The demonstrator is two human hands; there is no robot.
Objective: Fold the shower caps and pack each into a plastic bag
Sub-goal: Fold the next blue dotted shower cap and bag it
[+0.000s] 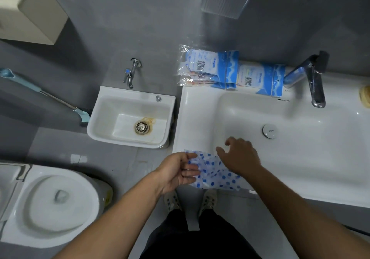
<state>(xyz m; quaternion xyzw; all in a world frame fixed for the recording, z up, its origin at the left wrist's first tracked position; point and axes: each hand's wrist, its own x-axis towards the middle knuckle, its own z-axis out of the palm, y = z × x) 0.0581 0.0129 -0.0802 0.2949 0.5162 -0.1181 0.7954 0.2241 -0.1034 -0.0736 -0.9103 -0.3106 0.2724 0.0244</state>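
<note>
A clear shower cap (213, 173) with blue dots lies flattened on the front left rim of the white washbasin (192, 122). My left hand (180, 170) touches its left edge with the fingertips, palm up and fingers apart. Above the cap's right part is my right hand (239, 156), palm down with spread fingers, its heel resting on the cap. A stack of blue-and-white plastic bags (208, 66) lies on the basin's back ledge, with more bags (260, 78) beside it.
A chrome tap (314, 82) stands at the back right of the basin, its drain plug (269, 131) in the bowl. A small low sink (130, 118) with a wall tap sits to the left, a toilet (50, 202) at bottom left, and a blue brush handle (40, 92) at far left.
</note>
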